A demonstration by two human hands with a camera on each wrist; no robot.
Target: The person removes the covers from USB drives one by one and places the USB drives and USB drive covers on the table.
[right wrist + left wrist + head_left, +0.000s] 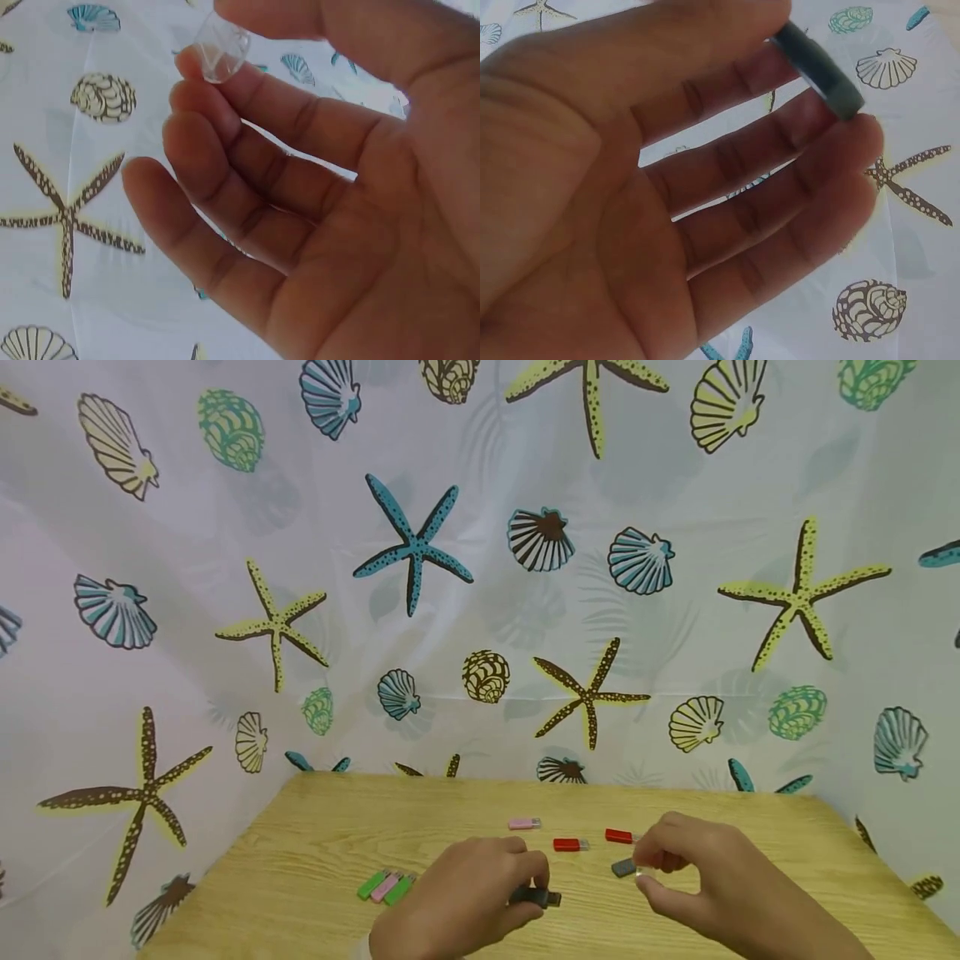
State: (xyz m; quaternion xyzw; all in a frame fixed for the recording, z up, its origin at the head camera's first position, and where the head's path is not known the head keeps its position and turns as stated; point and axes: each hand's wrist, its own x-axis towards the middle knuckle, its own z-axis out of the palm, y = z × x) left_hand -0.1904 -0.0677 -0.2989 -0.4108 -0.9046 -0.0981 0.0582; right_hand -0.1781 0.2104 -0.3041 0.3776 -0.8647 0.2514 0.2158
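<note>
My left hand (476, 897) pinches a dark grey USB stick (534, 897) between thumb and fingers, its bare metal plug pointing right. In the left wrist view the stick (825, 75) looks dark green-grey, its near end covered by the thumb. My right hand (701, 881) pinches a small clear plastic cap (223, 49) between thumb and index finger, the other fingers loosely bent. Just left of those fingertips, another grey USB stick (623, 867) lies on the table.
On the wooden table (315, 835), a pink USB stick (523, 823) and two red ones, a nearer (568, 844) and a farther (619, 836), lie beyond my hands. Side by side at left are a green stick (372, 884), a pink one (386, 887) and another green one (400, 889). A shell-patterned curtain (480, 610) surrounds the table.
</note>
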